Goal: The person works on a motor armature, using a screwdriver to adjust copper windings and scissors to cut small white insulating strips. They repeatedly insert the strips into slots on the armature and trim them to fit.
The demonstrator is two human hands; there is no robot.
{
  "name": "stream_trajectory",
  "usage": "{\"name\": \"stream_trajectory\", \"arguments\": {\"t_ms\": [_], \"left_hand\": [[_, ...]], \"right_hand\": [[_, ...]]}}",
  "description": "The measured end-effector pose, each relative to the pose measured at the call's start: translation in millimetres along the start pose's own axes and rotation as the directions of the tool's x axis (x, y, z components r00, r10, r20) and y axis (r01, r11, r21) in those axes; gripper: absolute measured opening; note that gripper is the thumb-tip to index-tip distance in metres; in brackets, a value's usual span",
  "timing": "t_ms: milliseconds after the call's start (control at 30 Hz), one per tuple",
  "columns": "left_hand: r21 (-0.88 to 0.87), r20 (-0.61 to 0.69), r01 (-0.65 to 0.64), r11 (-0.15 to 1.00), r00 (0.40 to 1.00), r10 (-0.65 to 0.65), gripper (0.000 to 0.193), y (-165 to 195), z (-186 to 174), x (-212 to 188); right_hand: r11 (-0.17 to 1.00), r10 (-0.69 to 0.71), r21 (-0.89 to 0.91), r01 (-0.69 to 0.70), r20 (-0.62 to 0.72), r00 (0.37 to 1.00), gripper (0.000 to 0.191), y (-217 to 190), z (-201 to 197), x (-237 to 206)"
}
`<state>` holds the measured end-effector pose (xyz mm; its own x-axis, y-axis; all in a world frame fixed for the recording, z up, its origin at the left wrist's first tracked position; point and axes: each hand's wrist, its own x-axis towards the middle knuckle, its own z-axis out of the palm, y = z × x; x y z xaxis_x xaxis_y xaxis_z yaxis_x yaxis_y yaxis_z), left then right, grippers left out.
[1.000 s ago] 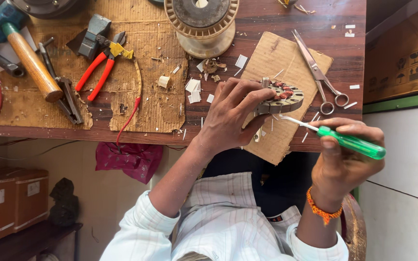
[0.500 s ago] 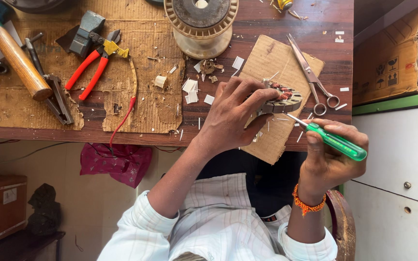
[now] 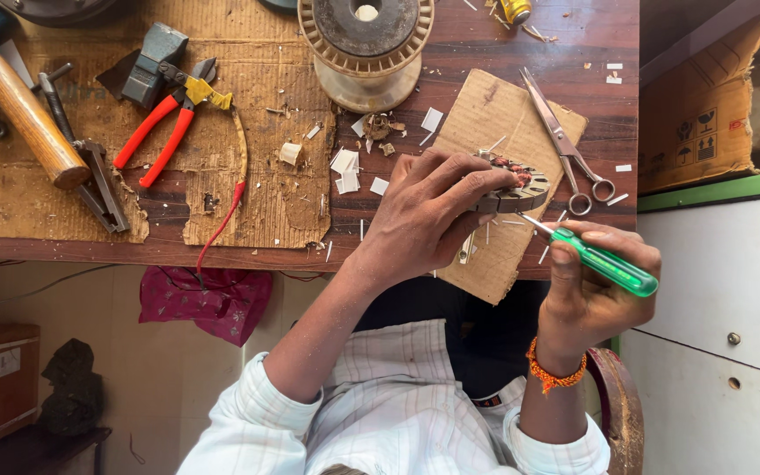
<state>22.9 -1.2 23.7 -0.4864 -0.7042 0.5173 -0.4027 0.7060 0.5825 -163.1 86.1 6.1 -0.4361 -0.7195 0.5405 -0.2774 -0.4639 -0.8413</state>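
Head view, looking straight down over the workbench [image 3: 503, 35]: the left hand [image 3: 428, 215] covers most of a small round motor core [image 3: 510, 189], so only its slotted rim and a bit of reddish winding show past the fingertips. Those fingers are clamped around it, holding it over the cardboard sheet [image 3: 494, 114] at the bench's near edge. The right hand [image 3: 591, 286] is closed around a green-handled screwdriver [image 3: 604, 264], just beside and below the core; its thin shaft reaches up to the core's rim, though the tip is too small to make out. Scissors [image 3: 565, 145] lie on the cardboard near the bench's right edge. Red-handled pliers [image 3: 164, 123] and a wooden-handled hammer [image 3: 19, 101], its head cut off at the frame's corner, lie toward the left. An empty wire spool [image 3: 367, 40] stands at the far edge.
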Motion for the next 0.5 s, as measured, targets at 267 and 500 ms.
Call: {"name": "stream_trajectory", "arguments": {"t_ms": [267, 500], "left_hand": [[0.048, -0.008, -0.002, 0.999, 1.000, 0.002, 0.043, 4, 1, 0], [0.056, -0.047, -0.003, 0.998, 0.999, 0.005, 0.043, 6, 7, 0]], "right_hand": [[0.909, 0.199, -0.393, -0.142, 0.108, 0.974, 0.028, -33, 5, 15], [0.981, -0.088, -0.157, 0.111, 0.146, 0.985, 0.025, -14, 17, -2]]}}
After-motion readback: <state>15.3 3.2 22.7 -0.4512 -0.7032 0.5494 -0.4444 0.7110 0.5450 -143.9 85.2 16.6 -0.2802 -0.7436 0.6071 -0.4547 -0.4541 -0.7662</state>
